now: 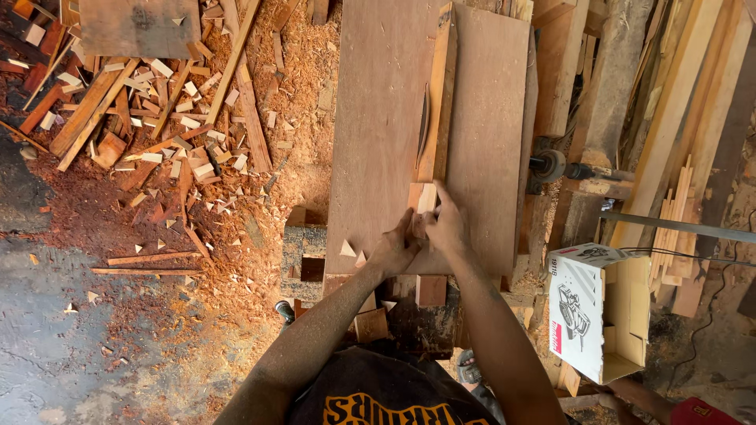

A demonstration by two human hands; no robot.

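Head view, hands: left hand (394,248) and right hand (445,224) meet at the near end of a small pale wood block (425,198), which lies flat on the tabletop (370,118).
Fingers: those of the right hand curl over the block's near edge and press it; the left hand's fingers are bunched against the block's lower left corner, gripping or steadying it, though the exact hold is hidden by the knuckles.
Block position: it sits end to end with a long upright strip (439,94) that runs away from the person, just beside a thin dark slot (424,126) in the board.
Step in hand: by the look of it, the block is being pushed along the strip toward the slot.
Next move calls for: a steady forward push, I judge, with fingertips kept clear of the slot.
Surface: a broad reddish plywood sheet, bare but for two small triangular offcuts (352,252) near the left hand.
Room: sawdust and scrap sticks (157,102) cover the floor to the left; stacked planks (677,102) stand to the right, with an open cardboard box (597,311) in front of them.
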